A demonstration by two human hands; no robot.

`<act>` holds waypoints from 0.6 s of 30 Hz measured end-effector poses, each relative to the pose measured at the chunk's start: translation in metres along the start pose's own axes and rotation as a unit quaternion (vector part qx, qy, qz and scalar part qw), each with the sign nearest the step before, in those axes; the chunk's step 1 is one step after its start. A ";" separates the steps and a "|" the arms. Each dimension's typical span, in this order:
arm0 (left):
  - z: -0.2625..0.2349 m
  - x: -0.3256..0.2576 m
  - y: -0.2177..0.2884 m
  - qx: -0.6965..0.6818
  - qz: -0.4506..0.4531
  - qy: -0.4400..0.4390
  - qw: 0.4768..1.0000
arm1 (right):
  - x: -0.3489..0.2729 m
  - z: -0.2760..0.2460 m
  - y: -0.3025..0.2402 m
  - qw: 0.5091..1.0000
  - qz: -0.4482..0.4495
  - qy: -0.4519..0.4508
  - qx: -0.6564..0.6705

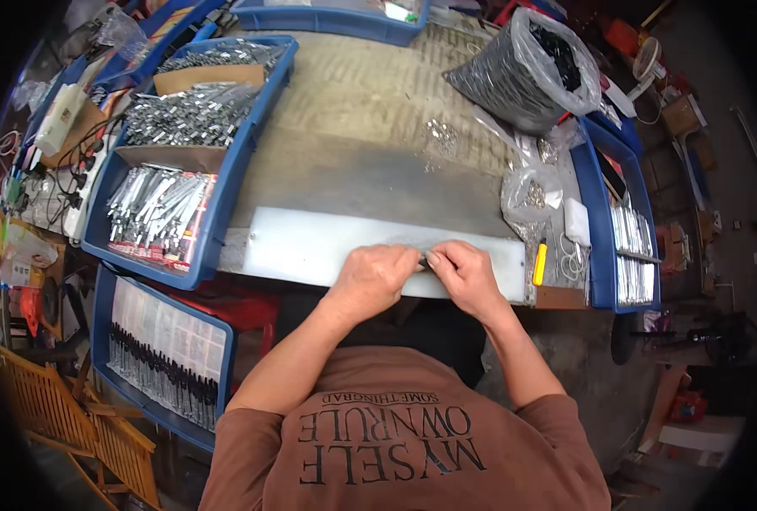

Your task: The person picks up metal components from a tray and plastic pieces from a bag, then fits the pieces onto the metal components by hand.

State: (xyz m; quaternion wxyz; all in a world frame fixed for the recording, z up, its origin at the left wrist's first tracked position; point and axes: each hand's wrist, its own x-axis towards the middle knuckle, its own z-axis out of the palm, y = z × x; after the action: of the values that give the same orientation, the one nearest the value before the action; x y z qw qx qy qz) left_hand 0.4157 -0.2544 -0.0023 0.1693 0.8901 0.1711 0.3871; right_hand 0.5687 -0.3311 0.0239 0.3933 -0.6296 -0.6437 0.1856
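A tiny dark metal part (427, 263) is being pinched by both the left hand (377, 277) and right hand (466, 271), fingers closed, braced over the pale metal sheet (310, 243) for steadiness, probably.

I'm looking down on a worn grey workbench (370, 111), with a pale metal sheet (310, 243) along its near edge. At the left, a long blue tray (225, 183) sits on the bench, packed with shiny metal parts between cardboard dividers. Far right, a clear bag (523, 72) of dark small parts bulges. Nearer, I see a smaller clear bag (527, 196), a yellow-handled tool (539, 264) and a white block (577, 221), just beside another blue tray (596, 221).
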 end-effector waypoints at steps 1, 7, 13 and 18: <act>-0.002 0.002 0.002 0.003 0.003 -0.001 1.000 | -0.001 -0.001 -0.001 0.999 0.037 -0.004 0.012; -0.007 0.004 0.005 -0.008 -0.001 -0.031 0.999 | -0.003 -0.006 0.007 0.984 0.121 -0.054 0.117; -0.020 0.016 0.005 -0.051 0.013 -0.079 0.995 | 0.001 -0.017 0.005 0.961 0.143 -0.096 0.215; -0.020 0.022 0.007 0.010 0.003 -0.081 0.997 | 0.006 -0.011 0.001 0.971 0.103 -0.051 0.211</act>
State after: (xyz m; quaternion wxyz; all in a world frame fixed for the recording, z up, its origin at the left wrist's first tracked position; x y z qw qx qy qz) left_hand 0.4155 -0.2479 0.0276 0.1726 0.9205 0.1585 0.3128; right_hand 0.5783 -0.3278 0.0324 0.4622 -0.5853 -0.5411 0.3886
